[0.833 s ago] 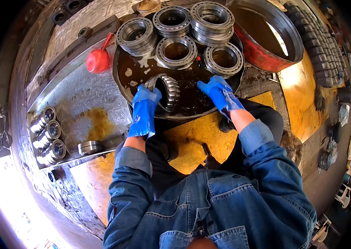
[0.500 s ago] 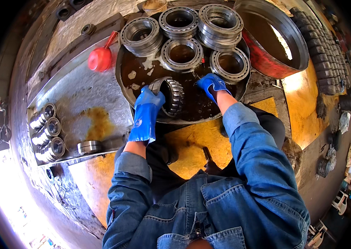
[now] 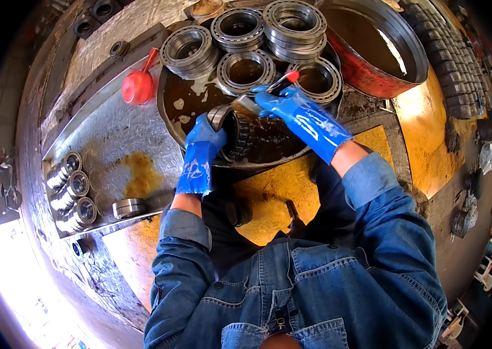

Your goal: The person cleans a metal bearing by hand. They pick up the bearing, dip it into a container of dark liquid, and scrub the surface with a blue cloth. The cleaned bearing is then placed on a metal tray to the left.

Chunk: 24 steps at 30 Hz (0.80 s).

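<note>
My left hand [image 3: 204, 142], in a blue rubber glove, grips the left edge of a roller bearing [image 3: 242, 138] tilted on its side at the near part of a round pan [image 3: 163, 116] of dark brown liquid. My right hand [image 3: 285, 106], gloved alike, is closed around a brush [image 3: 246, 106] with a black, red-tipped handle. The bristles point left, close to the bearing's upper edge; whether they touch it I cannot tell. Beyond my hands, in the pan, stand several large bearings [image 3: 246, 72], some of them stacked.
A red drum-like tub [image 3: 362, 70] of brown liquid stands at the far right. Left of the pan lies a metal tray [image 3: 103, 148] with a red scoop [image 3: 137, 87], several smaller bearings [image 3: 77, 185] and a metal ring [image 3: 128, 207]. Yellow boards [image 3: 284, 203] lie beneath me.
My right hand has risen from the liquid and moved left with the brush, whose bristles now show near the bearing. My left hand still grips the bearing. The whole view has shifted slightly.
</note>
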Available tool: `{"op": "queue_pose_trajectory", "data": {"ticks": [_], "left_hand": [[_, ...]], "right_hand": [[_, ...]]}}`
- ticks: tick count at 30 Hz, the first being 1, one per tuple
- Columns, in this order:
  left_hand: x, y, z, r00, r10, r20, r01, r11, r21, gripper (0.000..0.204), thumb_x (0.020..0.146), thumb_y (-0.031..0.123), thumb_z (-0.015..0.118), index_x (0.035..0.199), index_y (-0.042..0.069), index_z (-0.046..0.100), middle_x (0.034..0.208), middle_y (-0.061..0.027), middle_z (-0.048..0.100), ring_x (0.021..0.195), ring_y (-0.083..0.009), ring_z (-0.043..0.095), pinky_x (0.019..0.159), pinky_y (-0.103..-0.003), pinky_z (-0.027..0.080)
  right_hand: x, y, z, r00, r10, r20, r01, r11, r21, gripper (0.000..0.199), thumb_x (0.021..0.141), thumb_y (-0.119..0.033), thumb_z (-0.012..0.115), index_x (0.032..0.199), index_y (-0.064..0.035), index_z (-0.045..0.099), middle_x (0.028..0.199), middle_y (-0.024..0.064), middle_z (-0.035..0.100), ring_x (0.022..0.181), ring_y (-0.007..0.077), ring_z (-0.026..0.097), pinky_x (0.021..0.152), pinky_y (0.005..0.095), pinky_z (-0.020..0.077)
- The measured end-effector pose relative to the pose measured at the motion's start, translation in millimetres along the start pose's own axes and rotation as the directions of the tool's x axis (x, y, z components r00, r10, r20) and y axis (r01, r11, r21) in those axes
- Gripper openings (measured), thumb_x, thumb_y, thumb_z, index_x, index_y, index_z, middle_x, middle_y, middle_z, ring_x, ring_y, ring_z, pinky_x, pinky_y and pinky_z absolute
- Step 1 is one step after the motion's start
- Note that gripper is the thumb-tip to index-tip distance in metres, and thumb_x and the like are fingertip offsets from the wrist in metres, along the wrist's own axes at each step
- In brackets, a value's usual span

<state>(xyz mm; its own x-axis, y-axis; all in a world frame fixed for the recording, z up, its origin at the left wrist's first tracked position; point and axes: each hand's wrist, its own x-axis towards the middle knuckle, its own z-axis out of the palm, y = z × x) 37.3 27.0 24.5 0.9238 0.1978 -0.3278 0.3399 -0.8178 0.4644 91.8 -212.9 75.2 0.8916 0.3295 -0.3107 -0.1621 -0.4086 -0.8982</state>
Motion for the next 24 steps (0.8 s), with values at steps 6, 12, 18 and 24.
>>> {"op": "queue_pose_trajectory", "data": {"ticks": [6,12,18,24], "left_hand": [[7.0,-22.1,3.0,0.997,0.062,-0.041,-0.065,0.996,-0.062,0.066,0.083,0.035,0.066,0.138,0.0,0.052,0.127,-0.0328,0.065,0.12,-0.0459,0.063,0.103,-0.048,0.05],[1.1,-20.4,-1.1,0.999,0.021,-0.035,-0.025,0.992,-0.122,0.075,0.081,0.036,0.07,0.141,-0.006,0.051,0.124,-0.0306,0.067,0.118,-0.0401,0.066,0.101,-0.043,0.051],[2.0,-1.5,-12.4,0.995,-0.044,0.094,0.064,0.972,-0.225,0.068,0.081,0.032,0.069,0.135,-0.007,0.057,0.122,-0.0284,0.07,0.116,-0.0397,0.068,0.099,-0.041,0.05],[-10.8,16.3,-18.3,0.993,-0.099,0.06,0.113,0.943,-0.313,0.059,0.081,0.027,0.068,0.13,-0.006,0.062,0.119,-0.0254,0.071,0.113,-0.0357,0.068,0.098,-0.039,0.05]], "right_hand": [[-7.0,14.1,-1.7,0.999,0.034,0.009,-0.034,0.999,-0.015,0.048,0.09,-0.044,0.067,0.115,-0.0034,0.073,0.104,0.0191,0.075,0.096,0.0318,0.072,0.089,0.0416,0.0544],[-4.4,51.2,-20.0,0.976,0.214,-0.042,-0.218,0.957,-0.192,0.04,0.091,-0.043,0.067,0.109,-0.0078,0.074,0.097,0.0141,0.076,0.091,0.0278,0.072,0.086,0.0397,0.0548],[-18.6,20.4,11.1,0.993,-0.089,-0.078,0.103,0.976,0.19,0.04,0.094,-0.042,0.072,0.112,-0.0065,0.076,0.097,0.0103,0.076,0.088,0.0198,0.071,0.082,0.0343,0.0548],[-24.9,47.6,5.0,0.987,-0.019,-0.158,0.0,0.993,-0.118,0.03,0.092,-0.036,0.066,0.094,-0.0074,0.074,0.089,0.017,0.074,0.089,0.0308,0.073,0.081,0.0422,0.0556]]}}
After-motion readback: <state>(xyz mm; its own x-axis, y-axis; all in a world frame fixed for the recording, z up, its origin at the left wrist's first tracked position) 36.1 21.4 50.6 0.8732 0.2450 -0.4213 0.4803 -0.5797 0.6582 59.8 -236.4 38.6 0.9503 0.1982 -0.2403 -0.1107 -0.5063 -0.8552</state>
